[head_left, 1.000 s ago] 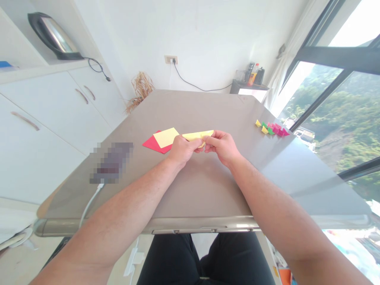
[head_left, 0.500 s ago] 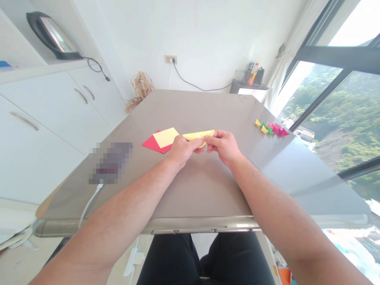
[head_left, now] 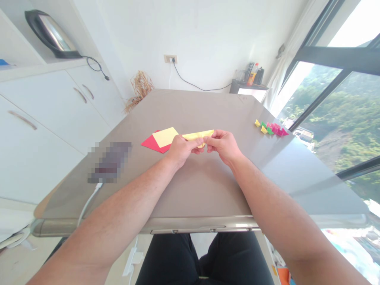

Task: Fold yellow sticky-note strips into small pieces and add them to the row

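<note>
A folded piece of yellow paper (head_left: 198, 135) is held just above the table, its long straight edge on the far side. My left hand (head_left: 184, 148) pinches its left part, thumb on top. On the right side my right hand (head_left: 221, 144) grips it too, and the two thumbs nearly meet at the middle. Fingers cover parts of the folds. Just left of my left hand lie a flat pale-yellow sheet (head_left: 165, 137) and, partly under it, red paper (head_left: 151, 144).
Several small folded paper pieces (head_left: 274, 128) in yellow, green and pink stand at the table's right edge. A pixelated dark object (head_left: 111, 162) with a white cable (head_left: 89, 204) lies on the left. The grey table (head_left: 202, 190) ends close to my lap.
Both hands keep their hold on the folded yellow paper, with barely any finger movement. The whole view has shifted very slightly.
</note>
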Action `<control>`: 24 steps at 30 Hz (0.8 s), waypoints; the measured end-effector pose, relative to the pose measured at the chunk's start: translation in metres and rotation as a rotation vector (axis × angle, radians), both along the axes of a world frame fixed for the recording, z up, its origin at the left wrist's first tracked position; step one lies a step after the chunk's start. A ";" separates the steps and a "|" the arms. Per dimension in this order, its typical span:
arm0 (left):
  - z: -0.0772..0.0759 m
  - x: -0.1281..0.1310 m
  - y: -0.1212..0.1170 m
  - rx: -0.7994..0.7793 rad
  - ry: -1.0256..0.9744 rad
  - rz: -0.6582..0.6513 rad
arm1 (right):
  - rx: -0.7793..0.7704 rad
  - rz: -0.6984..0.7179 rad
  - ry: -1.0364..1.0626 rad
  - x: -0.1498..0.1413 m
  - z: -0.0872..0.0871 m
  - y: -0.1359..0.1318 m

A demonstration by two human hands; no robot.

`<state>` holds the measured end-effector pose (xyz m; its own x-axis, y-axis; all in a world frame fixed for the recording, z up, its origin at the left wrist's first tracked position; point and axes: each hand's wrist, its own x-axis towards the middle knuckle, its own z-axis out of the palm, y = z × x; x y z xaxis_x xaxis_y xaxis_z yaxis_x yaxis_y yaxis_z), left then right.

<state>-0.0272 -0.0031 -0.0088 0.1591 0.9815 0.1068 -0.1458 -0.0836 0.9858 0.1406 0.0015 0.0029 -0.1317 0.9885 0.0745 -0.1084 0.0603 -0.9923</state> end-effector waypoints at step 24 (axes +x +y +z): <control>0.005 0.003 -0.004 -0.004 0.048 0.070 | -0.015 0.039 0.044 -0.001 -0.001 -0.001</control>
<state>-0.0237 -0.0069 -0.0034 0.0945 0.9908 0.0971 -0.0920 -0.0885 0.9918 0.1398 0.0004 0.0014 -0.1667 0.9838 0.0659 -0.1544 0.0400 -0.9872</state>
